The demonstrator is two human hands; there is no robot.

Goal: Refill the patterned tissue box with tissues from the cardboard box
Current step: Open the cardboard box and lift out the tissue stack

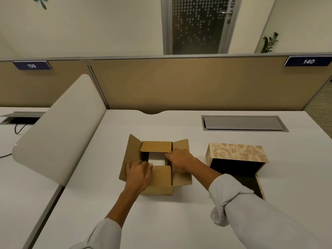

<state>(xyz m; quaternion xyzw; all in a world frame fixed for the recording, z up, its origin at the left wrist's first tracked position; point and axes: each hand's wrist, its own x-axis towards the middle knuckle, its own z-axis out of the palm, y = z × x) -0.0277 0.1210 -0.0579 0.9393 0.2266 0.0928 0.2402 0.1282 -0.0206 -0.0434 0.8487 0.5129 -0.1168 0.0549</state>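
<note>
The brown cardboard box (158, 182) stands in the middle of the white desk with its four flaps partly folded back. White tissues (156, 158) show through the square gap between the flaps. My left hand (139, 172) rests on the near-left flaps with its fingers at the opening's edge. My right hand (180, 159) lies over the right flap, fingertips at the gap's right side. The patterned tissue box (239, 153) sits to the right, its beige floral cover propped open over a dark, hollow inside.
A grey cable hatch (244, 123) is set into the desk behind the patterned box. A rounded white divider (59, 130) rises on the left. A tan partition (179, 83) closes the desk's far edge.
</note>
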